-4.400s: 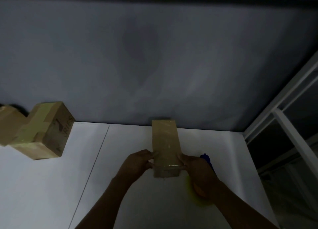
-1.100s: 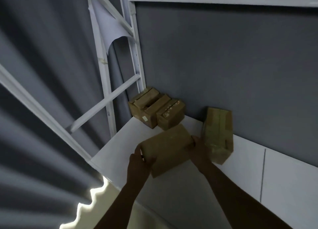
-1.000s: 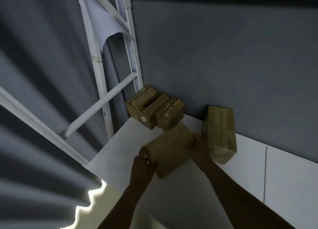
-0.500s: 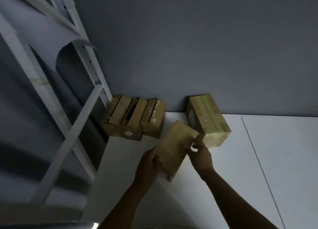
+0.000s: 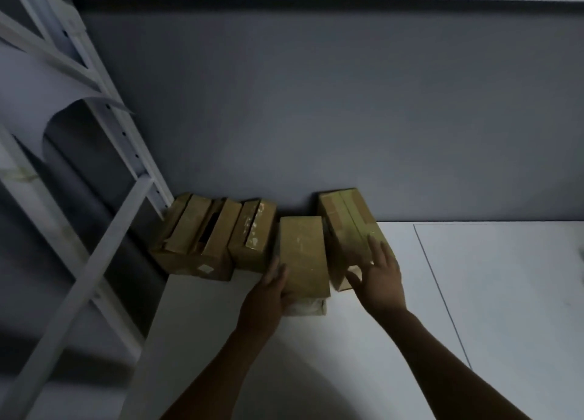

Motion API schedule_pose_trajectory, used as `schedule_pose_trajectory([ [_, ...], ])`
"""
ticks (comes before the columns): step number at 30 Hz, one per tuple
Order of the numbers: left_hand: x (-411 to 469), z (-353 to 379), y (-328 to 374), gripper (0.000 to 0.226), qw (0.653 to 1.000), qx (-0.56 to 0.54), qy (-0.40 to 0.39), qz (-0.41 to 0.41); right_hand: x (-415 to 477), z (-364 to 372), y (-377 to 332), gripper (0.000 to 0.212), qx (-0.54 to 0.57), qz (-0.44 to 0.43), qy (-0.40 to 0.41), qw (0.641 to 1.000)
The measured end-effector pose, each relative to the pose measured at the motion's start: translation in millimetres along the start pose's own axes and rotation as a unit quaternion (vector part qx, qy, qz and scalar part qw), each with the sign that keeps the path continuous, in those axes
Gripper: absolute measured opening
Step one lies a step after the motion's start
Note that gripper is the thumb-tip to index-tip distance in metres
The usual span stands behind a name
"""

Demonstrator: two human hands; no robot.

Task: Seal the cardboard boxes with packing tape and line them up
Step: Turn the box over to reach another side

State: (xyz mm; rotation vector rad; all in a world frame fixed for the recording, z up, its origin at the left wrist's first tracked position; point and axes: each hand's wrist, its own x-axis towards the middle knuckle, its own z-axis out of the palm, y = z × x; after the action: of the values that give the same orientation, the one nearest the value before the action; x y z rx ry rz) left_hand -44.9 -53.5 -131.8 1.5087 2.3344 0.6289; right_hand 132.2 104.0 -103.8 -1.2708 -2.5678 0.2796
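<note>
A long brown cardboard box (image 5: 302,252) sits on the white table (image 5: 347,350), in a row of boxes by the grey wall (image 5: 316,104). The left hand (image 5: 270,291) holds its near left corner with bent fingers. The right hand (image 5: 379,276) lies flat, fingers straight and spread, on the taped brown cardboard box (image 5: 346,224) just beside it. A small brown box (image 5: 252,235) and a big brown box (image 5: 192,239) stand further left.
</note>
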Motion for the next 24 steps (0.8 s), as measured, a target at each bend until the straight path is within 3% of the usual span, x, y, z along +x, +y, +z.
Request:
schedule_pose_trajectory([
  [3,21.8,-0.1,6.7,0.068,1.0,0.021,-0.011,-0.014,14.1,7.1,22.9,0.057,-0.036,-0.017,-0.1,0.994],
  [11,67.1,4.0,4.6,0.053,0.999,-0.019,0.0,-0.031,35.6,4.1,8.9,0.048,-0.05,-0.077,-0.084,0.992],
  [14,73.0,0.5,3.0,0.055,0.999,0.034,-0.004,-0.033,42.7,7.8,5.2,0.047,-0.017,-0.062,-0.146,0.987],
  [18,72.3,-3.1,1.4,0.054,0.997,0.067,-0.002,-0.03,39.1,14.5,1.5,0.036,-0.022,-0.064,-0.122,0.99],
  [21,64.2,-7.8,-2.7,0.055,0.997,0.037,0.061,-0.003,36.7,10.6,-8.8,0.057,-0.032,-0.059,-0.13,0.989],
  [24,64.0,-23.0,-18.6,0.047,0.987,0.022,0.151,-0.039,45.6,5.9,-29.8,0.075,-0.039,-0.093,-0.113,0.989],
])
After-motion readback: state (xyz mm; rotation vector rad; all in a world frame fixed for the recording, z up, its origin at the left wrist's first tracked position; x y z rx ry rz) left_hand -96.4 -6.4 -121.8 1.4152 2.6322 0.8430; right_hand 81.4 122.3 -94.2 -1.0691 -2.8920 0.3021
